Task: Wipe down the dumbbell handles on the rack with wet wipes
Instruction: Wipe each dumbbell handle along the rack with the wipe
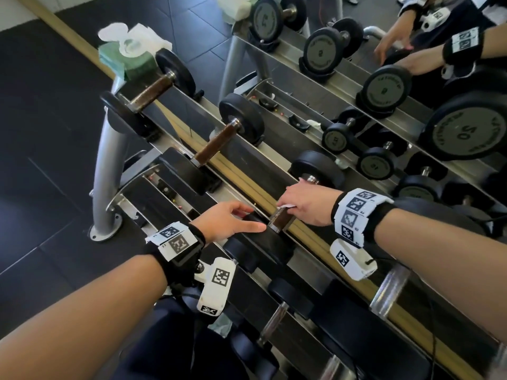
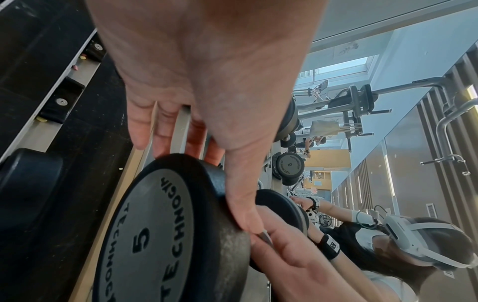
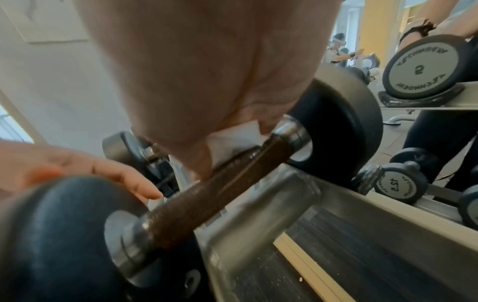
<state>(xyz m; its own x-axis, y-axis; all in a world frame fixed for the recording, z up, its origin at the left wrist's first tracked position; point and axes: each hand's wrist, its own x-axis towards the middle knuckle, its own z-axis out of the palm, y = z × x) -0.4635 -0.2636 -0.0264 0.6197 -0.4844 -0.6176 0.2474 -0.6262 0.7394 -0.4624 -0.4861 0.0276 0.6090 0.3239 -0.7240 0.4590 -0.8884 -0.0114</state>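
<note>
On the rack's upper tier lies a black dumbbell with a brown knurled handle [image 1: 280, 221] [image 3: 214, 194]. My right hand [image 1: 293, 205] [image 3: 204, 151] grips a white wet wipe [image 1: 286, 206] [image 3: 232, 141] around the far part of that handle, near the far head [image 1: 318, 168]. Straight fingers and thumb of my left hand [image 1: 247, 218] [image 2: 227, 163] rest over the rim of the near head [image 1: 263, 242], whose face is marked 5 [image 2: 155, 235]. The right fingertips are hidden behind the handle.
A green pack of wipes [image 1: 129, 50] sits on the rack's far left end. Two more brown-handled dumbbells [image 1: 153, 91] [image 1: 216, 144] lie to the left on the same tier. Other dumbbells [image 1: 274, 322] fill the lower tier. A mirror [image 1: 384, 78] stands right behind the rack.
</note>
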